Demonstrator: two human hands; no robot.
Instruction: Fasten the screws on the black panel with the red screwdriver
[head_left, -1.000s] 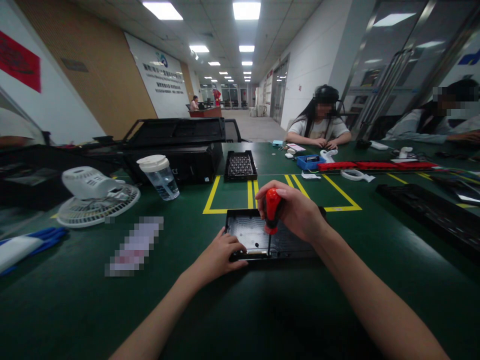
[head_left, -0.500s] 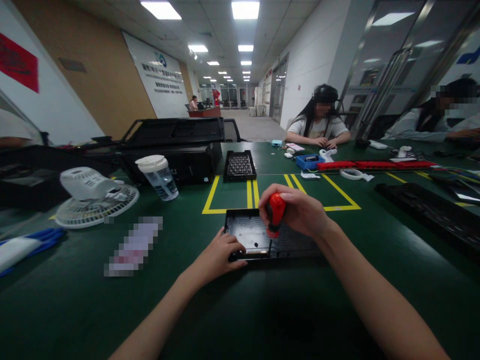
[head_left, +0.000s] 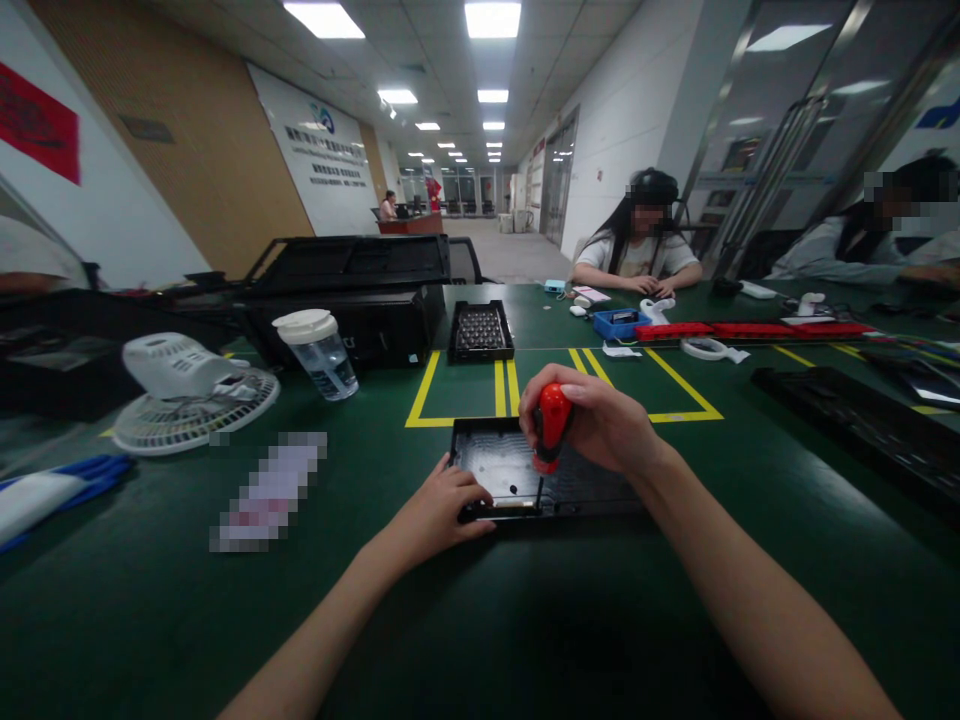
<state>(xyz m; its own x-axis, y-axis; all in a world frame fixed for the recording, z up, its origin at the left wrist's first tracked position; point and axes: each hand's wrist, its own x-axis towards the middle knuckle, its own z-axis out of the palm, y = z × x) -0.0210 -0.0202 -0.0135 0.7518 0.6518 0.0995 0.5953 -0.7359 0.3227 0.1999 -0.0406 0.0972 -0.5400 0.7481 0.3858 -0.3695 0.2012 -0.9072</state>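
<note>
A shallow black casing (head_left: 487, 455) with a raised rim lies flat on the green table in front of me. My left hand (head_left: 448, 505) grips its near left corner, fingers over the rim and thumb along the front side. A red-and-black screwdriver (head_left: 553, 425) is wrapped in the fingers of my right hand (head_left: 596, 415). It stands nearly upright, with its shaft reaching down to the casing's front part. Whether the tip sits on a screw is too small to tell. My right hand and forearm cover the casing's right end.
Beyond the casing are yellow tape lines and a black tray (head_left: 481, 332) of small parts. A lidded cup (head_left: 319, 355), a white fan (head_left: 195, 400) and blue-white gloves (head_left: 60, 490) lie leftward. At right is a long black panel (head_left: 855, 430). A person (head_left: 637, 240) sits across the table.
</note>
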